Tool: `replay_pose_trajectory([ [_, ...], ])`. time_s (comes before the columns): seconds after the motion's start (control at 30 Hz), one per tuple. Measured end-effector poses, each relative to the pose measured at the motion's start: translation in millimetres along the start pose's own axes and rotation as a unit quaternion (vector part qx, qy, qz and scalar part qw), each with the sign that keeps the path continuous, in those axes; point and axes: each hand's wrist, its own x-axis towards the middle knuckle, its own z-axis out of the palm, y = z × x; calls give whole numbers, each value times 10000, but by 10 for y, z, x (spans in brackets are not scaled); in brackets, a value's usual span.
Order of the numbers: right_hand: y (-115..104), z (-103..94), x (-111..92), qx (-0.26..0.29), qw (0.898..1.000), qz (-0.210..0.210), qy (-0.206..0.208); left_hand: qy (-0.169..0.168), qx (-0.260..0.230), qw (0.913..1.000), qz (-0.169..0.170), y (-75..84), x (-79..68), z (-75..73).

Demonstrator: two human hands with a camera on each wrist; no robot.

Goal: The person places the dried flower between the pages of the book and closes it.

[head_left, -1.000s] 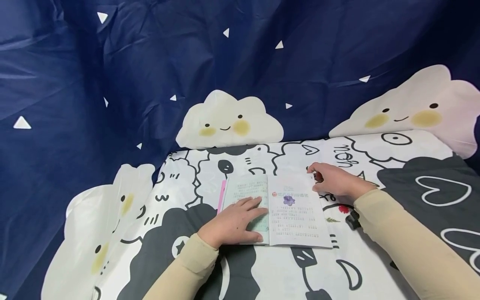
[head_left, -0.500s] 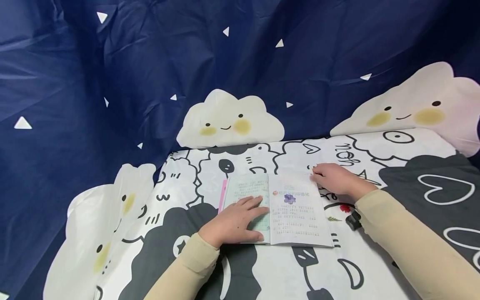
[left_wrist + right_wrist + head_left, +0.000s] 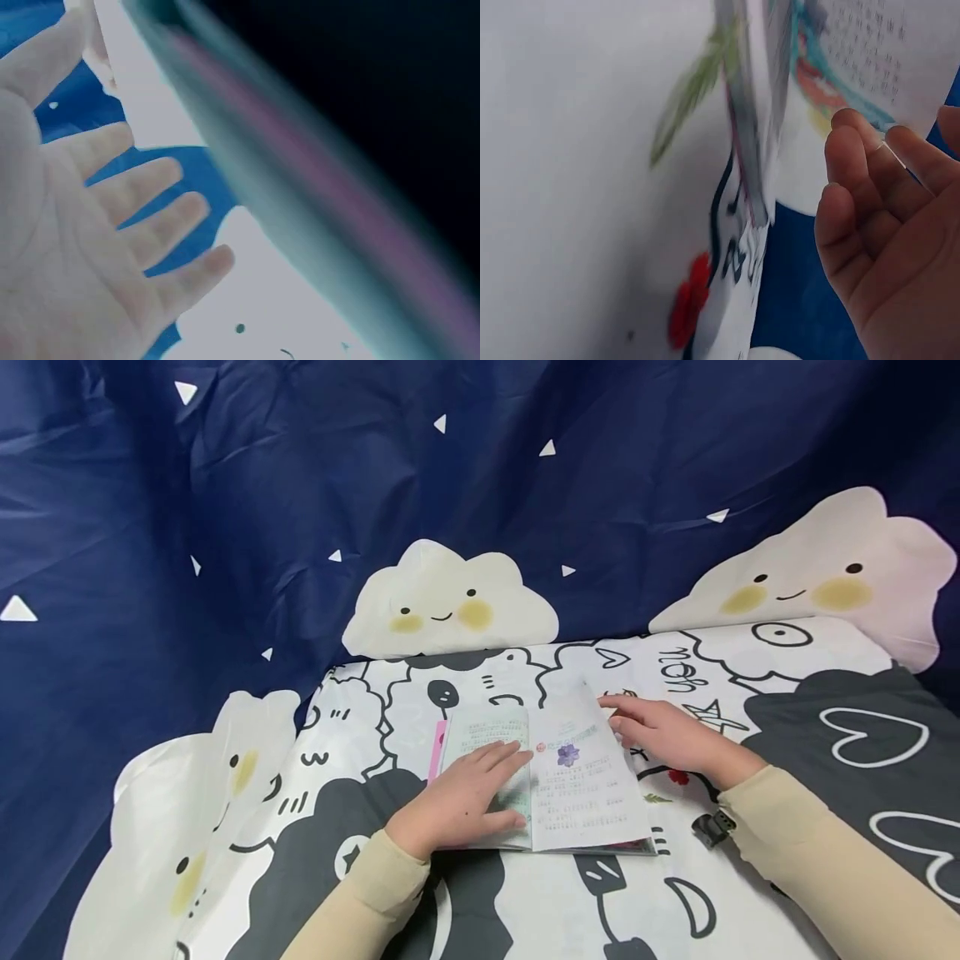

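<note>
An open book (image 3: 491, 727) lies on the patterned sheet, with printed text and a purple flower (image 3: 567, 755) on its right-hand page (image 3: 581, 802). My left hand (image 3: 468, 793) rests across the left page with its fingers spread; the left wrist view shows its palm (image 3: 82, 210) beside the blurred book edge. The right page is lifted, its top corner bent up. My right hand (image 3: 663, 731) is at that page's upper right edge, fingers loosely bent. In the right wrist view, its fingertips (image 3: 847, 142) overlap the page's underside, which carries a coloured picture (image 3: 829, 86).
To the right of the book lie a red flower (image 3: 678, 777) and a green leaf (image 3: 657, 798). A pink edge (image 3: 437, 747) sticks out at the book's left. Cloud-shaped cushions (image 3: 453, 602) line the dark blue cloth (image 3: 450, 477) behind the sheet.
The right page has risen from lying nearly flat, baring colour beneath its lower edge. My right hand has shifted slightly left from the corner and its fingers have loosened. My left hand stays on the book.
</note>
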Motion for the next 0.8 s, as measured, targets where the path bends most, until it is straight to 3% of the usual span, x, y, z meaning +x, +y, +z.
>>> replay_pose_trajectory([
  [0.2, -159, 89, 17, 287, 9985, -465, -102, 579, 188, 9952, 763, 208, 125, -308],
  [0.37, -271, 174, 67, 181, 9962, -830, -211, 660, 650, 9867, 1338, 328, 309, -483],
  [0.63, -369, 340, 145, -315, 9887, -1391, -455, 82, 1133, 9863, 1193, 329, 393, -563],
  [0.8, -416, 408, 161, -439, 9883, -1278, -705, -85, 1161, 9876, 1050, 328, 349, -607],
])
